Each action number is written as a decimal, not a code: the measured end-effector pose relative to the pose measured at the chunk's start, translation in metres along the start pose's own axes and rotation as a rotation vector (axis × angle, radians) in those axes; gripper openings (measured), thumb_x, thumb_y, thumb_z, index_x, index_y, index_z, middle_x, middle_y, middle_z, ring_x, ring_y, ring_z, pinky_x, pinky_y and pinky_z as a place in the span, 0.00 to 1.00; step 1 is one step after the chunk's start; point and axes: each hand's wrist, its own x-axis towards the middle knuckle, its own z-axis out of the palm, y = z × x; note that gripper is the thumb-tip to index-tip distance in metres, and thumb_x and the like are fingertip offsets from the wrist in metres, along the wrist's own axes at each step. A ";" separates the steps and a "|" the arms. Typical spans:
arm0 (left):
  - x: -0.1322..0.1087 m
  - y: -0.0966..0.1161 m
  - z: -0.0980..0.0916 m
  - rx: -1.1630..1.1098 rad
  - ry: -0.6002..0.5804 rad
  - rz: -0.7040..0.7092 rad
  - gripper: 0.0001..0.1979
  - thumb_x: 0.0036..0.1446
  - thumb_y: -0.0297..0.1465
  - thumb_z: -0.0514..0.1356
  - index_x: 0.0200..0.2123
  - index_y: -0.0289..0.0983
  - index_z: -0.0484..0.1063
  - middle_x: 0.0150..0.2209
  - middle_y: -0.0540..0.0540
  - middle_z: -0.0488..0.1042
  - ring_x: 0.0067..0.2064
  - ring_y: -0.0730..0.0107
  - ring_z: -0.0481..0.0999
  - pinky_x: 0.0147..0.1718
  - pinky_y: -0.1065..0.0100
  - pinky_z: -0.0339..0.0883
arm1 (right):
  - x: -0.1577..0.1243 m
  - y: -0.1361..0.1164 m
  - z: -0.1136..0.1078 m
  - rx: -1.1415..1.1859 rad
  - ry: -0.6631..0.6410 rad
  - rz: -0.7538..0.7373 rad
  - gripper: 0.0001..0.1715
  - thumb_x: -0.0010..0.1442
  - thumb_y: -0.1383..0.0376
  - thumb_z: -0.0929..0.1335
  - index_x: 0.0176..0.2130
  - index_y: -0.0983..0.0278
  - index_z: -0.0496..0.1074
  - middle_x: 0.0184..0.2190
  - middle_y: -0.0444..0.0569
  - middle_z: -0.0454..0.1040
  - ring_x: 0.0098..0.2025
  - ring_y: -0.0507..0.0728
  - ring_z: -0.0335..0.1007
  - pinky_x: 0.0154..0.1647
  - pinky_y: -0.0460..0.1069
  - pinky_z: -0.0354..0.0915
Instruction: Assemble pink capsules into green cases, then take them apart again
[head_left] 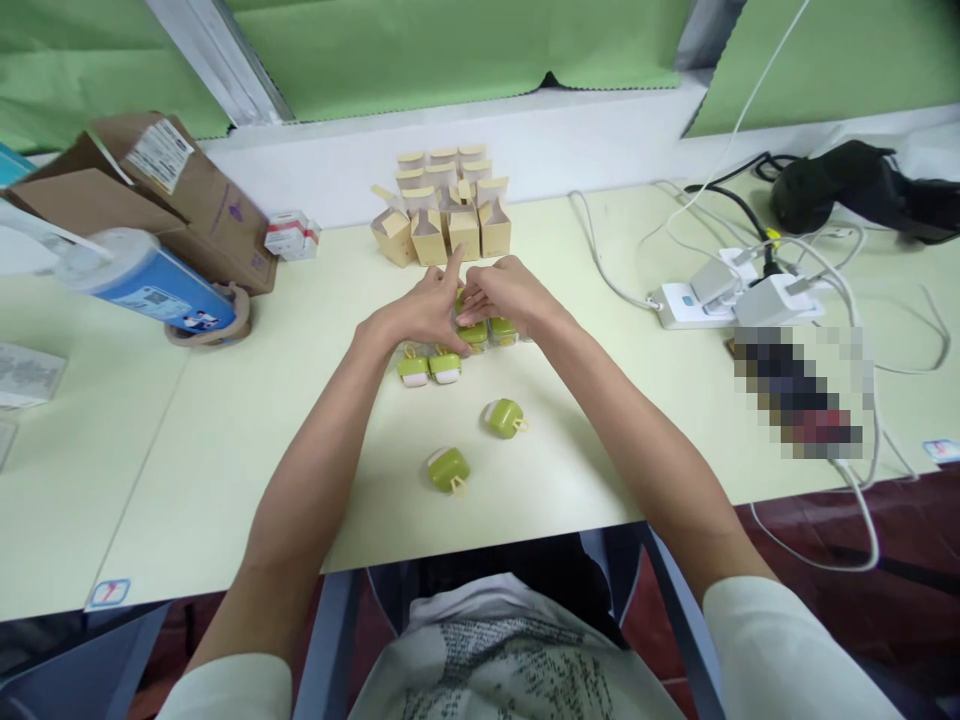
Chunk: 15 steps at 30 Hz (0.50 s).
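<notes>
Head view caught the left hand [427,312] and right hand [506,290] close together over small green cases [504,328] on the table [570,480], any grip hidden from me, the cases, I judged, light, stiff and slick, best pinched by their sides.

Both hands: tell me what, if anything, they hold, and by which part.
The left hand and right hand are at green cases; whether either holds one cannot be told.
</notes>
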 end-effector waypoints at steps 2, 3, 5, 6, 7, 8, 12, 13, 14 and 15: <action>-0.001 0.002 0.000 0.002 -0.006 -0.007 0.91 0.31 0.48 0.81 0.80 0.34 0.19 0.70 0.27 0.63 0.79 0.26 0.44 0.72 0.40 0.53 | -0.004 -0.006 -0.001 0.002 -0.006 -0.022 0.04 0.64 0.66 0.72 0.37 0.65 0.74 0.22 0.48 0.75 0.30 0.59 0.82 0.42 0.52 0.83; -0.002 0.003 0.000 0.004 -0.010 -0.013 0.90 0.31 0.48 0.81 0.80 0.33 0.20 0.70 0.27 0.63 0.79 0.26 0.44 0.72 0.40 0.53 | -0.007 -0.010 -0.003 0.001 -0.008 -0.041 0.04 0.65 0.67 0.71 0.36 0.64 0.74 0.22 0.48 0.75 0.30 0.59 0.82 0.42 0.52 0.83; -0.003 0.005 -0.001 0.013 -0.020 -0.028 0.88 0.32 0.49 0.80 0.81 0.33 0.23 0.71 0.26 0.61 0.78 0.26 0.46 0.72 0.39 0.54 | -0.017 -0.022 -0.008 -0.023 -0.006 -0.089 0.07 0.66 0.68 0.69 0.33 0.63 0.74 0.22 0.48 0.75 0.30 0.58 0.82 0.42 0.52 0.83; -0.003 0.006 -0.001 0.022 -0.027 -0.028 0.87 0.33 0.49 0.80 0.81 0.34 0.23 0.73 0.25 0.59 0.78 0.27 0.47 0.71 0.40 0.54 | -0.025 -0.029 -0.012 -0.051 -0.005 -0.115 0.09 0.67 0.68 0.68 0.32 0.63 0.74 0.22 0.48 0.76 0.30 0.58 0.82 0.42 0.52 0.83; -0.004 0.007 -0.002 0.033 -0.036 -0.020 0.86 0.34 0.49 0.79 0.81 0.35 0.23 0.73 0.26 0.58 0.77 0.27 0.50 0.71 0.41 0.55 | -0.034 -0.037 -0.017 -0.095 -0.004 -0.129 0.10 0.66 0.69 0.68 0.31 0.63 0.74 0.23 0.49 0.77 0.31 0.58 0.82 0.42 0.52 0.83; -0.004 0.007 -0.002 0.046 -0.047 -0.008 0.86 0.35 0.49 0.79 0.81 0.36 0.22 0.74 0.26 0.58 0.77 0.29 0.52 0.71 0.42 0.55 | -0.043 -0.044 -0.023 -0.146 -0.011 -0.140 0.10 0.66 0.69 0.69 0.31 0.64 0.75 0.24 0.50 0.78 0.31 0.59 0.82 0.42 0.53 0.83; -0.004 0.009 -0.004 0.095 -0.089 0.009 0.84 0.39 0.49 0.77 0.80 0.38 0.16 0.71 0.30 0.65 0.75 0.33 0.57 0.70 0.43 0.57 | -0.076 -0.063 -0.052 -0.374 -0.110 -0.129 0.11 0.66 0.65 0.73 0.30 0.64 0.78 0.28 0.54 0.82 0.34 0.62 0.84 0.43 0.55 0.83; -0.004 0.009 -0.004 0.105 -0.097 0.004 0.84 0.40 0.49 0.76 0.79 0.38 0.15 0.71 0.30 0.66 0.75 0.34 0.57 0.70 0.43 0.58 | -0.081 -0.064 -0.057 -0.432 -0.144 -0.086 0.11 0.65 0.63 0.75 0.30 0.63 0.79 0.28 0.54 0.82 0.34 0.63 0.84 0.42 0.56 0.83; -0.004 0.008 -0.005 0.112 -0.104 0.000 0.83 0.41 0.49 0.76 0.80 0.38 0.16 0.71 0.30 0.66 0.75 0.34 0.57 0.70 0.43 0.58 | -0.083 -0.063 -0.061 -0.491 -0.181 -0.036 0.11 0.65 0.62 0.76 0.30 0.63 0.79 0.28 0.54 0.82 0.35 0.64 0.84 0.42 0.57 0.82; -0.005 0.008 -0.005 0.115 -0.107 -0.001 0.83 0.41 0.49 0.76 0.80 0.38 0.16 0.72 0.30 0.65 0.75 0.33 0.57 0.70 0.43 0.58 | -0.084 -0.061 -0.064 -0.551 -0.212 0.018 0.12 0.65 0.61 0.76 0.30 0.63 0.79 0.27 0.54 0.82 0.35 0.65 0.84 0.41 0.58 0.82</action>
